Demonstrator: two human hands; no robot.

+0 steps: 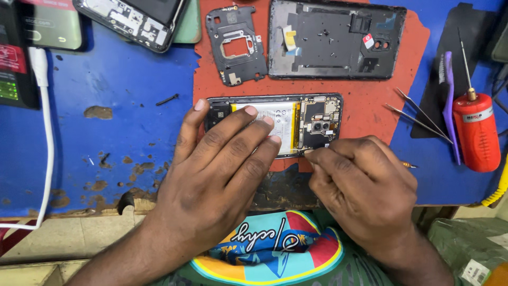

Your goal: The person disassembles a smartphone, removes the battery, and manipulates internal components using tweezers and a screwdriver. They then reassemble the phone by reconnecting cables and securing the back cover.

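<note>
We see an opened phone (pixel 296 123) with its back removed lying on a red mat (pixel 370 111) near the front edge of the blue counter (pixel 116 106), its pale battery and circuit board exposed. Our left hand (pixel 217 175) lies flat over the phone's left half, fingers spread and pressing down, grasping nothing. Our right hand (pixel 360 182) is clenched at the phone's lower right corner, fingertips pinched together on a thin tool whose orange end (pixel 408 165) sticks out behind the knuckles. Behind the phone on the mat lie a black inner frame (pixel 235 45) and the dark back cover (pixel 336 39). Toward the right edge rest tweezers (pixel 418 117), a purple brush (pixel 451 100) and a red screwdriver (pixel 476 132). A white cable (pixel 48 148) runs along the left side.
</note>
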